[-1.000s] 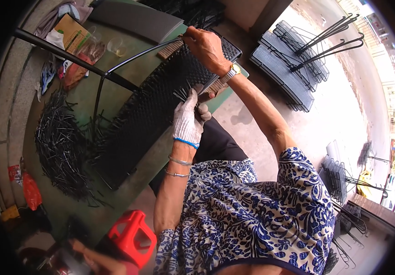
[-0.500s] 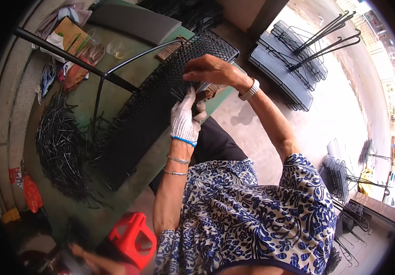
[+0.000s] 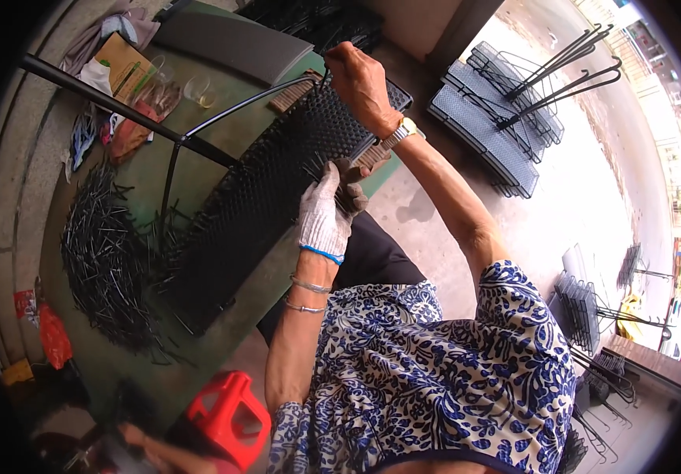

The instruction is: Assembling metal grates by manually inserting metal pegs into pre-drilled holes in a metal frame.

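A long black mesh panel [image 3: 261, 182] lies slantwise over the table, with rows of thin black strips sticking up from much of it. My left hand [image 3: 326, 207], in a white knitted glove with dark fingertips, is closed around several thin black strips [image 3: 313, 167] beside the panel's near edge. My bare right hand [image 3: 361, 87] is over the panel's far end, its fingers pinched together on what looks like a single thin black strip. The fingertips partly hide that strip. A large heap of loose black strips [image 3: 107, 253] lies to the left.
A black metal bar [image 3: 119, 95] with curved rods spans the green table [image 3: 222, 150]. A grey sheet [image 3: 234, 39], clear cups [image 3: 200, 91] and cloths are behind. Mesh racks [image 3: 486, 126] stand on the right floor. A red plastic jug [image 3: 230, 419] and another person's arm [image 3: 170, 454] are nearby.
My right hand has risen away from my left hand toward the panel's far end, its fingers now pinched. The left hand has shifted slightly nearer and still holds the strips.
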Motion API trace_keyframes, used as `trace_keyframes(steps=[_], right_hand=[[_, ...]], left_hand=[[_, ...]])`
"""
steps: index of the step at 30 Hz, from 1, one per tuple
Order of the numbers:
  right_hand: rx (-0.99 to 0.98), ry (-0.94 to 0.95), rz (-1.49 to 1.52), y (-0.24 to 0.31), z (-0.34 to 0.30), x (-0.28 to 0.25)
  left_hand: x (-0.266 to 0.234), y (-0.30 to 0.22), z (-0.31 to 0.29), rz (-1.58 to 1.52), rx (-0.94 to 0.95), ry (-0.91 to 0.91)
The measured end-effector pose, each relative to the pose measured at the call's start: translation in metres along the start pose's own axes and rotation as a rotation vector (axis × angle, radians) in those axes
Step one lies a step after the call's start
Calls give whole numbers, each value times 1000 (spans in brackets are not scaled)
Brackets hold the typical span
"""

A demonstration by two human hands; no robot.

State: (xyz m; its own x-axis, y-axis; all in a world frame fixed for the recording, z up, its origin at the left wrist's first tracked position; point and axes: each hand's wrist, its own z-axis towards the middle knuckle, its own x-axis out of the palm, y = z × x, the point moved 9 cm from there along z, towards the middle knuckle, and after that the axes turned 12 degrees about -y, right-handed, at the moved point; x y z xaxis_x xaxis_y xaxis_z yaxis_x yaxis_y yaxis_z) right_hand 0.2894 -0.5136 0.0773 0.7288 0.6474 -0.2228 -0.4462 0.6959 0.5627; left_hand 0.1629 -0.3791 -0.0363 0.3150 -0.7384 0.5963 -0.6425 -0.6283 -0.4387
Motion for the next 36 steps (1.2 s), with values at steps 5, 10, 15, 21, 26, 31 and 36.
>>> trace_keyframes(steps=[5,10,15,21,26,31,36], right_hand=[[3,205,-138,3,-10,20],[-61,459,-247,-10,-21,41],[193,538,-89,-1,-30,4],[422,1022,268,42,-62,-10],[433,721,219,21,-33,-21],[52,105,-28,-7,4,-23],[-24,44,-63,-17,-9,-3]], left_hand=[[-4,-4,0,10,-2,-9],[3,-4,2,-8,-22,47],[3,-9,-5,57,38,-62],[-1,-8,5,101,110,-58],[-6,-9,9,135,93,-122],[5,1,6,161,63,-47],[8,3,6,77,32,-11]])
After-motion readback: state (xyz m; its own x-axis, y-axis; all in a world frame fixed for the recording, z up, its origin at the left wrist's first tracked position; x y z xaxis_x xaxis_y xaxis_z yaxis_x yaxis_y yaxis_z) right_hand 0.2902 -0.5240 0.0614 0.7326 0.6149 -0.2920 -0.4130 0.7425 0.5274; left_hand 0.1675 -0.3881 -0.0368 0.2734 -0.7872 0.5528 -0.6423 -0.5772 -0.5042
